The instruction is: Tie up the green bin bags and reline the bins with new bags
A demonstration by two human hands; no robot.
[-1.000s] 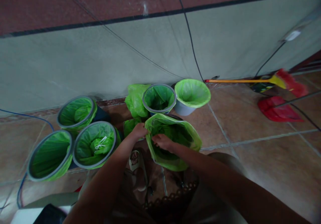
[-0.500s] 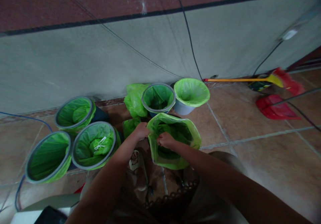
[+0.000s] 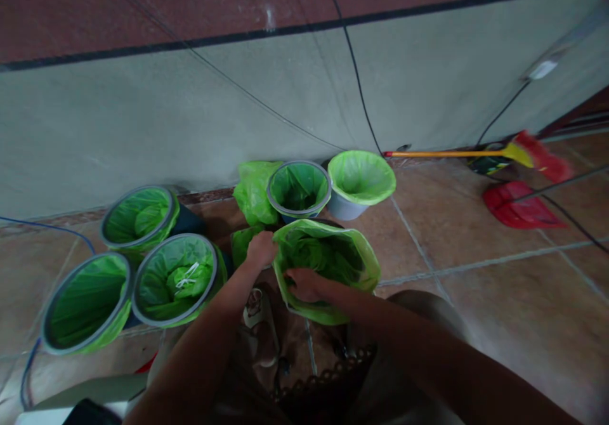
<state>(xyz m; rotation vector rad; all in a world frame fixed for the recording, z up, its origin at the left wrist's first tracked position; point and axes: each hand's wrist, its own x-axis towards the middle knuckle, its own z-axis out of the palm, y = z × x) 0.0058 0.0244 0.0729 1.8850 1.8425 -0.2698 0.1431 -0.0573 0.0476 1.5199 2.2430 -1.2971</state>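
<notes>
At the green bag (image 3: 328, 316), the left grip (image 3: 261, 250) clenches its rim; the right grip (image 3: 303, 285) curls, hold unclear.

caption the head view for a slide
Left hand grips an open green bag, right hand in its opening, lined bins nearby.

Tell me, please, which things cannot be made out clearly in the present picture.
Head view: what the right hand may pinch; the hand itself hides it.
Head view: the bottom of the green bag; folds and shadow hide it.
Head view: the black object; the bottom edge cuts it off.
Head view: single bristles of the red broom head; blur hides them.
</notes>
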